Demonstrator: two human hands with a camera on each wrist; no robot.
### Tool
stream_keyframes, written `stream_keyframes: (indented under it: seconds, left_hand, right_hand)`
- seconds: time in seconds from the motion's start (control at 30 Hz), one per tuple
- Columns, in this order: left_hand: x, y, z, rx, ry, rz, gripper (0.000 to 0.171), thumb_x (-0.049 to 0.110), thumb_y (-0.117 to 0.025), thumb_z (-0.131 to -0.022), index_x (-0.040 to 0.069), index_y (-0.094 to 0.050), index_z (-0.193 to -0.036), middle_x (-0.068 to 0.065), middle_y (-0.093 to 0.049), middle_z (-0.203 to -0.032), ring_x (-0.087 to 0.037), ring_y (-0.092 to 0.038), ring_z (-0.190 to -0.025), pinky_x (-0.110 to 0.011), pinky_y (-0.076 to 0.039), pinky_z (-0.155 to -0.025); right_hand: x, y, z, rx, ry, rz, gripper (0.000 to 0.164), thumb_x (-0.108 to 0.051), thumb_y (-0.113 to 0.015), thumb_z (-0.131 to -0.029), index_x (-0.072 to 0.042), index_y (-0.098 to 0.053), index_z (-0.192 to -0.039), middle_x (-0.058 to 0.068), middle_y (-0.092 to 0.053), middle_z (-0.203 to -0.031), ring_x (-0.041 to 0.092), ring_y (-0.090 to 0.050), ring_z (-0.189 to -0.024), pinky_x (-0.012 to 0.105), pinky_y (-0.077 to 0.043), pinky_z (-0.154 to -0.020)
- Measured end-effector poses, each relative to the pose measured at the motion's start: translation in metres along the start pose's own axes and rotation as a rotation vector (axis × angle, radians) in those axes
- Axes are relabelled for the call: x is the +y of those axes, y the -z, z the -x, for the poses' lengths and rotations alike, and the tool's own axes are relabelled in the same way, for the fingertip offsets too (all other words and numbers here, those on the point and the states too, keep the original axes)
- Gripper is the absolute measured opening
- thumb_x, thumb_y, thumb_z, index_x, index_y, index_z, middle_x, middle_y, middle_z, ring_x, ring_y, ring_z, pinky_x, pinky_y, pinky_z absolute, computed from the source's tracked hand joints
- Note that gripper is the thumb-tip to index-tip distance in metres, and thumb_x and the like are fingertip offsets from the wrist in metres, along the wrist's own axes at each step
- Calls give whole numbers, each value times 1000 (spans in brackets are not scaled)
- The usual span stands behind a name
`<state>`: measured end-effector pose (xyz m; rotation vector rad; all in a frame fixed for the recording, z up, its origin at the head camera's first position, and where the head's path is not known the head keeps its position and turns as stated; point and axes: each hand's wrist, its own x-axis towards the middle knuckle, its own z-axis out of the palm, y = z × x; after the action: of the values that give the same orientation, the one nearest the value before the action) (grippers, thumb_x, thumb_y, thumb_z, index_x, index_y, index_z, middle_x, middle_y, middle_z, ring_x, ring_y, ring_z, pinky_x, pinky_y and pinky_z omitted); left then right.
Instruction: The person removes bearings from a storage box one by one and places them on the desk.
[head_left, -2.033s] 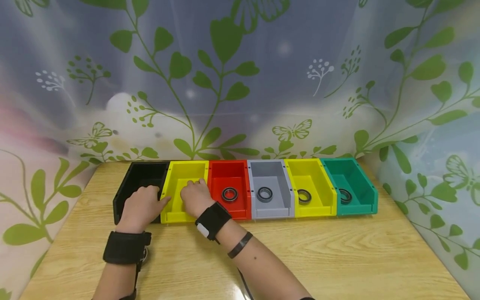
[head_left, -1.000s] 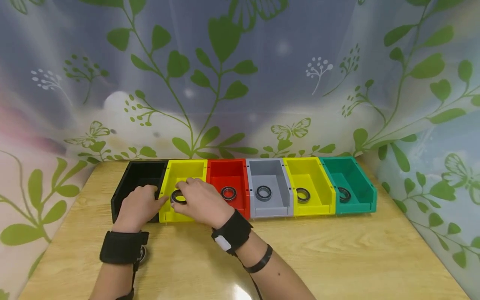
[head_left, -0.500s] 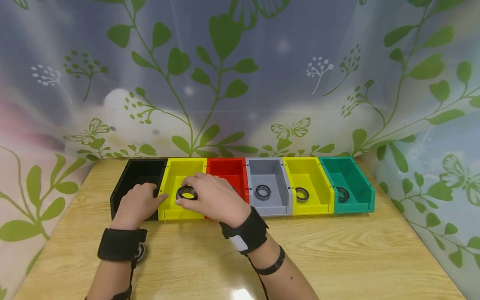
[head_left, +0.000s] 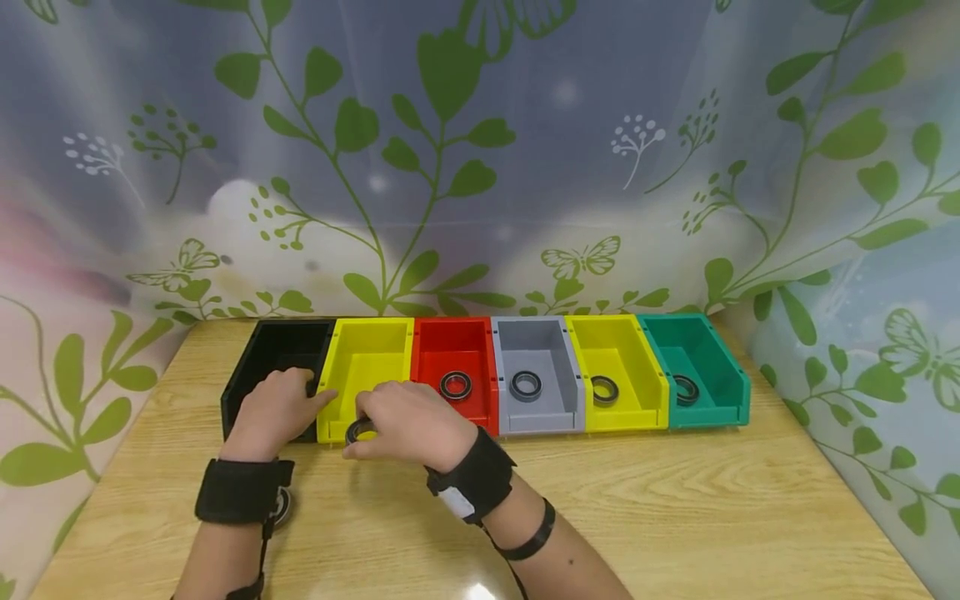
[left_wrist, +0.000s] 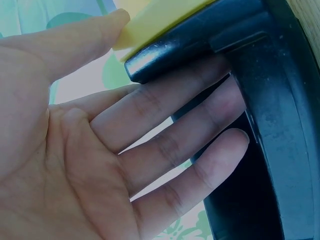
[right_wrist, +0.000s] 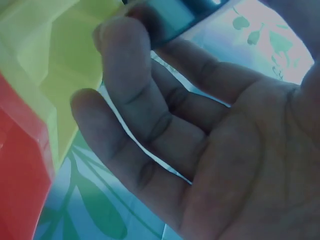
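Observation:
My right hand (head_left: 416,421) pinches a ball bearing (head_left: 360,430) between thumb and fingers, over the front lip of the left yellow bin (head_left: 369,367). In the right wrist view the bearing's shiny outer ring (right_wrist: 177,17) is at the fingertips, partly cut off by the frame. My left hand (head_left: 273,412) lies at the black bin (head_left: 243,379), its fingers extended and touching the bin wall. Its thumb reaches to the yellow bin's edge; in the left wrist view nothing is held in the palm (left_wrist: 75,165).
Rightward in the row, the red bin (head_left: 491,421), grey bin (head_left: 543,423), second yellow bin (head_left: 633,421) and green bin (head_left: 720,417) each hold one bearing. Another bearing (head_left: 282,507) lies on the wooden table (head_left: 637,517) beside my left wrist. A patterned curtain (head_left: 480,250) stands behind.
My right hand was down in the left yellow bin, then came up with the bearing and moved toward me, over the front lip. The left hand stays nearly still.

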<state>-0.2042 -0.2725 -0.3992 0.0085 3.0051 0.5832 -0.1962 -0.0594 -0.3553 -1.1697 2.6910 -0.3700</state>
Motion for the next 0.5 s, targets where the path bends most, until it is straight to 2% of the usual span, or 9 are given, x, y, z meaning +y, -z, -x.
stream_keyframes:
  seconds: [0.27,0.5]
  left_hand:
    - [1,0,0,-10,14,1,62,30,-68,-100,-21,-54,-132,-34,-67,-107,-22,-57,-60,-36,-50,-57]
    - [0,1,0,-19,21,2,63,31,-68,-100,-21,-54,-132,-37,-66,-112,-23,-60,-61,-40,-54,-60]
  right_hand:
    - [-11,-22,-8,-77,17,72,38,-50,-81,-87,-19,-60,-78,-8,-38,-62,6,-40,-54,21,-29,-49]
    - [-15,-45,-11,-120,32,113,41,-45,-84,-85,-19,-59,-66,-8,-36,-56,6,-39,-50,21,-29,-48]
